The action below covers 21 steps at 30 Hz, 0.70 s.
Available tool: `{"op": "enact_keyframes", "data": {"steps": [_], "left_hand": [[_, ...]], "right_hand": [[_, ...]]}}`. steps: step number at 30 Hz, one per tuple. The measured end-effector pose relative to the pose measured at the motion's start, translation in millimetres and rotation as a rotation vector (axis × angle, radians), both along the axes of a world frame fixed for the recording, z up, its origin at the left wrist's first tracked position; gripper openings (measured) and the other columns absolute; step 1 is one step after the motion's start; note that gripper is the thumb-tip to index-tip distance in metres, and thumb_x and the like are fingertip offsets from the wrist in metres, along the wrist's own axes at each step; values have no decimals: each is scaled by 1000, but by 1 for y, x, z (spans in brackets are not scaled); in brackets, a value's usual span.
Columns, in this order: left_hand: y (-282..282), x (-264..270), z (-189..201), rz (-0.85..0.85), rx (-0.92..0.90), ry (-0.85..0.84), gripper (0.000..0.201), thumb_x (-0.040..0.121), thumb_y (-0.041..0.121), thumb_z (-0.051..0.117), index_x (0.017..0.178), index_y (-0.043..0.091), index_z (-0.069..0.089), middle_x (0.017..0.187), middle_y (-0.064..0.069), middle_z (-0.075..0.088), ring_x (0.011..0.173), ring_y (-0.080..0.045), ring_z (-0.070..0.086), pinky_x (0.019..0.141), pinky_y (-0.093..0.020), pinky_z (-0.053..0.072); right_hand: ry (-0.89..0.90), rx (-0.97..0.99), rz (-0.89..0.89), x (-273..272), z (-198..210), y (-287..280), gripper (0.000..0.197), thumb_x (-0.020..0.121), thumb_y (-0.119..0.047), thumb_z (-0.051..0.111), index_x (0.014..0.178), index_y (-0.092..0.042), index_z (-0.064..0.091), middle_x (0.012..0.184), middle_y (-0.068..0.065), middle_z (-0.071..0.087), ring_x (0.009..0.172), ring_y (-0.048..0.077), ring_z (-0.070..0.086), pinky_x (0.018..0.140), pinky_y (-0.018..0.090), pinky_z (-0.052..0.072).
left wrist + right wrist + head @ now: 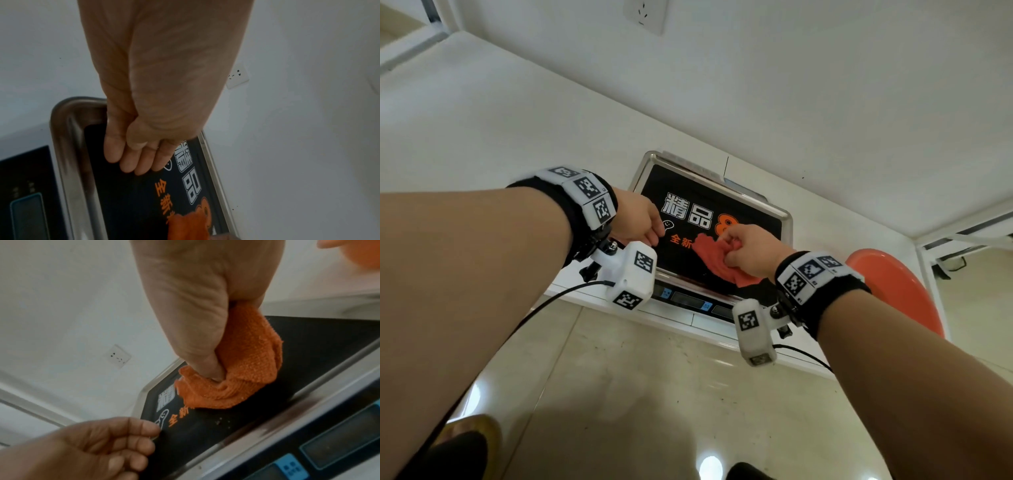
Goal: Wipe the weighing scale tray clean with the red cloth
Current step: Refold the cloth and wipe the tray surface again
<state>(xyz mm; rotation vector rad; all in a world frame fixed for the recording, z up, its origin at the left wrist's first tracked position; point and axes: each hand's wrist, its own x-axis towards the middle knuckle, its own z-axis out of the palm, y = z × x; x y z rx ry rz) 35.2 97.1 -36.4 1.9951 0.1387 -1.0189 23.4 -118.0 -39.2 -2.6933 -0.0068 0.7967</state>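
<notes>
I am bunching the red cloth [236,369] in my right hand [750,253], thumb and curled fingers pinching its folds, and the cloth is lying on the black printed surface inside the weighing scale tray [786,219] — toward the tray's right half, near the front rim. My left hand [635,219] is hanging over the tray's left side with its fingers [127,159] loosely bent and holding nothing; they are close to the black surface, though I cannot tell for sure whether they are touching it. A few pale crumbs [221,421] are sitting on the black surface just in front of the cloth. The scale's display panel [339,449] is running along the front — below the steel rim. An orange basin [893,284] is standing to the right of the scale.
</notes>
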Motion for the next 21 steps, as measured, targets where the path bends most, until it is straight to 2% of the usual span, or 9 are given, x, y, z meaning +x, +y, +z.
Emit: {"op": "enact_keyframes", "data": {"steps": [2, 4, 7, 10, 13, 15, 17, 18, 21], "left_hand": [[-3, 2, -1, 5, 5, 16, 35, 96, -6, 31, 122, 0, 55, 103, -14, 57, 77, -19, 56, 68, -24, 48], [-2, 0, -3, -7, 7, -3, 37, 96, -7, 33, 125, -1, 54, 111, -17, 59, 91, -22, 57, 73, -25, 49], [0, 1, -5, -5, 6, -10, 38, 95, -8, 34, 126, 0, 54, 117, -18, 60, 97, -23, 57, 76, -26, 50], [0, 2, -5, -30, 9, -23, 37, 95, -8, 32, 125, -1, 54, 111, -18, 59, 91, -22, 56, 72, -25, 50], [-1, 1, -5, -30, 19, -32, 37, 95, -9, 32, 124, -2, 54, 111, -19, 59, 82, -20, 55, 70, -26, 49], [-1, 2, -7, -24, 13, -32, 36, 95, -8, 33, 122, -1, 55, 104, -15, 58, 80, -20, 55, 69, -25, 48], [-1, 2, -6, -25, 8, -32, 34, 95, -8, 33, 119, 0, 56, 98, -12, 58, 75, -19, 55, 68, -25, 48], [-1, 2, -7, -33, 9, -36, 35, 95, -8, 33, 120, 0, 56, 96, -12, 58, 73, -18, 55, 68, -25, 48], [0, 2, -7, -56, 10, -40, 37, 94, -9, 34, 123, -1, 56, 107, -16, 59, 87, -22, 57, 72, -25, 49]], "right_hand": [[10, -28, -11, -3, -5, -1, 21, 90, -10, 62, 92, -31, 61, 89, -12, 60, 88, 11, 59, 75, 23, 44], [40, -29, 0, -5, -6, 3, 19, 91, -13, 60, 91, -32, 60, 90, -12, 59, 88, 10, 57, 79, 26, 44], [67, -8, 4, -9, -4, 12, 15, 93, -15, 58, 103, -24, 63, 96, -8, 61, 88, 10, 59, 75, 25, 47], [78, 21, 28, -14, -2, 21, 20, 94, -13, 54, 111, -21, 63, 103, -1, 66, 94, 17, 64, 75, 26, 51], [102, 51, 86, -22, 0, 31, 17, 96, -13, 52, 110, -17, 61, 95, -2, 63, 88, 17, 62, 79, 26, 51], [98, 53, 142, -28, 0, 37, 18, 98, -15, 51, 111, -13, 62, 91, 0, 57, 86, 18, 54, 73, 23, 43], [119, 55, 138, -32, -1, 40, 13, 98, -21, 51, 104, -15, 61, 90, 2, 61, 83, 16, 58, 67, 18, 44], [126, 39, 130, -34, -2, 41, 15, 98, -26, 52, 105, -18, 62, 91, 0, 65, 81, 15, 62, 69, 19, 50], [116, -62, 159, -35, -7, 45, 19, 97, -43, 50, 110, -30, 57, 102, 1, 64, 85, 19, 67, 82, 37, 60]]}}
